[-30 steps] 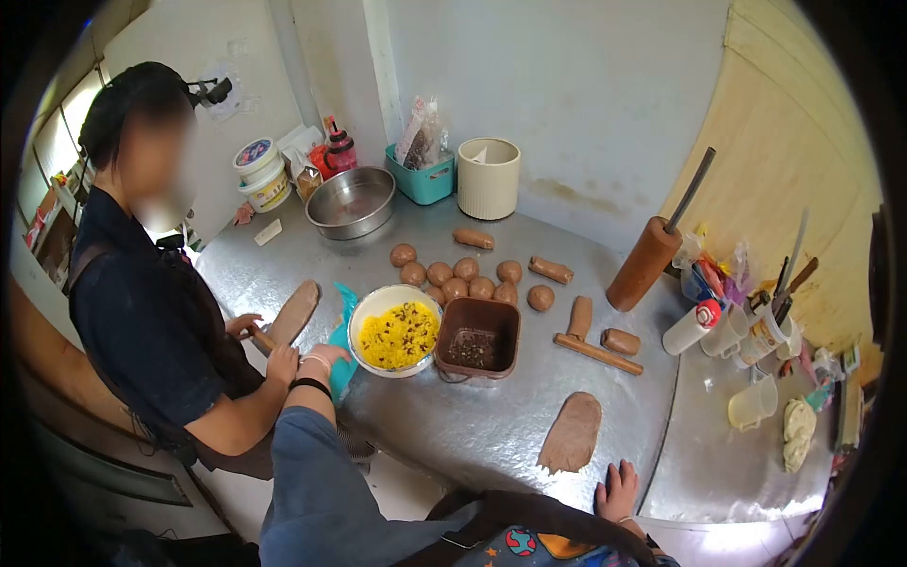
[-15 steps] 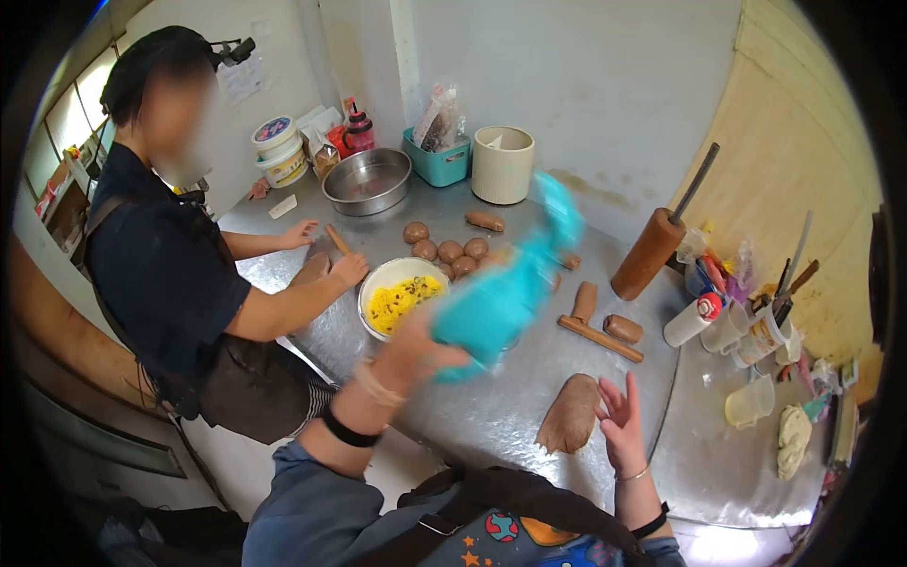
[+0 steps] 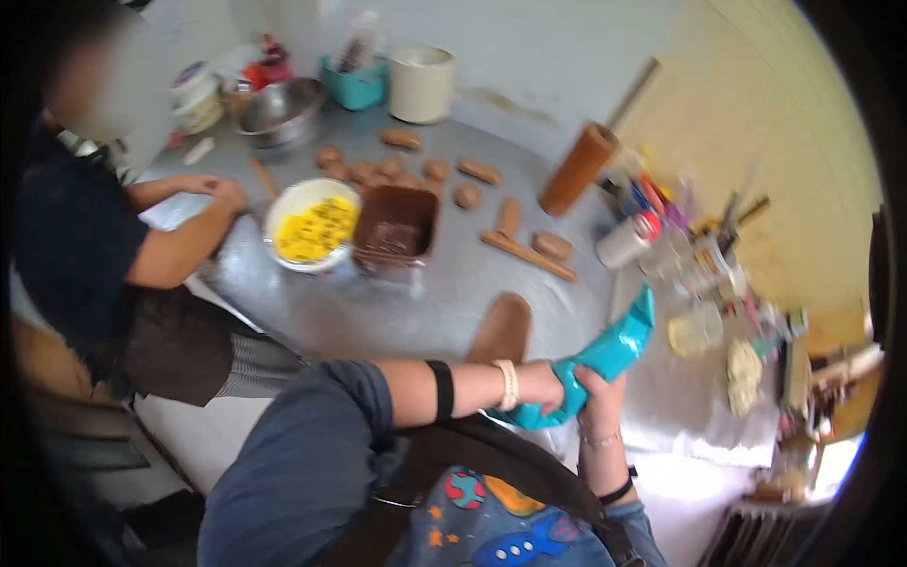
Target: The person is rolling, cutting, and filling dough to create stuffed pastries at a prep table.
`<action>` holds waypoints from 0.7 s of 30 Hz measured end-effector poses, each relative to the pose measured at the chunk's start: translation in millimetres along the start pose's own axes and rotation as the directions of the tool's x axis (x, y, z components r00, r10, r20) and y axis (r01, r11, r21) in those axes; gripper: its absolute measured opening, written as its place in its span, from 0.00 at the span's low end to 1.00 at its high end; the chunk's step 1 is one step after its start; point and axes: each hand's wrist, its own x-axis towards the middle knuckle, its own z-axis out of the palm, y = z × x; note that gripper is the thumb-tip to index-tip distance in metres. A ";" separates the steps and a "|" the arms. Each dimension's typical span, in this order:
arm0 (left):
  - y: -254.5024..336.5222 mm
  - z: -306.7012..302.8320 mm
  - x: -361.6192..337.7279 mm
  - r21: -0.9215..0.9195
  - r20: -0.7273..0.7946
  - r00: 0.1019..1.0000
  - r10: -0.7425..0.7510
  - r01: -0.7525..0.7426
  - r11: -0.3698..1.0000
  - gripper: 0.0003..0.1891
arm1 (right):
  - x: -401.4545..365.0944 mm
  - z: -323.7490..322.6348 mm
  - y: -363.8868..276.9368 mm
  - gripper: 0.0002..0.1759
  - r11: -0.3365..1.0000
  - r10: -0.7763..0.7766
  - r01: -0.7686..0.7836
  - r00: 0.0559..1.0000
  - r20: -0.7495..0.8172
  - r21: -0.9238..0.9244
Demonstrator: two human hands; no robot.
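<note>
A filled turquoise piping bag (image 3: 619, 342) is in both my hands, its narrow end pointing up and to the right. My left hand (image 3: 540, 386) is closed around its lower part. My right hand (image 3: 603, 389) wraps the bag from the other side, thumb across it. Just left of the bag, a flattened oval of brown dough (image 3: 503, 326) lies on the metal table (image 3: 378, 321), its near end hidden behind my left forearm. Farther off lie a thin wooden rolling pin (image 3: 529, 256) and a short brown dough roll (image 3: 552, 247).
A white bowl of yellow filling (image 3: 283, 256) stands beside a brown tub (image 3: 430, 236). Brown dough balls (image 3: 364, 171) lie behind them. A large rolling pin (image 3: 578, 168) stands upright near bottles and cups at right. A co-worker (image 3: 76, 236) works at left.
The piping bag has come down from over the table to my right, and my right hand has joined my left on it. The view has swung; the brown tub now shows.
</note>
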 end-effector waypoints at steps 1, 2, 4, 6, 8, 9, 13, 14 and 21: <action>5.1 -1.1 0.6 0.004 0.081 0.995 0.054 -0.054 0.999 0.12 | 6.9 -10.0 0.6 0.25 1.000 0.016 -0.016 1.000 0.000 0.000; 11.3 6.4 -2.9 -0.018 0.060 0.995 0.075 -0.074 0.997 0.13 | 6.0 -24.3 1.1 0.24 1.000 0.001 -0.001 1.000 -0.006 -0.008; 5.4 23.5 13.0 0.004 0.133 0.986 0.097 -0.098 0.995 0.21 | 17.0 -50.4 -9.5 0.27 0.996 -0.011 -0.001 0.993 0.121 0.094; -12.4 19.0 30.1 -0.124 0.216 0.952 0.215 -0.191 0.974 0.30 | 13.4 -62.1 -17.0 0.31 0.976 -0.019 -0.024 0.981 0.194 0.218; -47.7 9.6 37.7 -0.161 0.143 0.966 0.218 -0.194 0.968 0.30 | 9.0 -82.8 -22.1 0.34 0.940 0.090 -0.183 0.947 0.308 0.289; -63.0 -5.4 28.1 -0.165 0.057 0.978 0.201 -0.189 0.968 0.29 | 7.3 -94.8 -23.3 0.36 0.912 0.129 -0.259 0.918 0.375 0.318; -151.4 -71.9 -34.5 0.027 -0.546 0.824 0.153 -0.165 0.986 0.13 | 17.6 -118.2 -5.6 0.44 0.941 0.125 -0.272 0.832 0.540 0.201; -176.6 -86.2 -52.5 0.136 -0.675 0.729 0.118 -0.035 0.990 0.12 | 20.4 -101.9 -20.6 0.52 0.947 0.213 -0.313 0.779 0.590 0.071; -222.5 -96.5 -137.4 0.372 -0.928 0.199 0.315 0.467 0.802 0.10 | 77.4 -62.8 40.8 0.34 0.755 0.656 -0.627 0.708 0.264 -0.193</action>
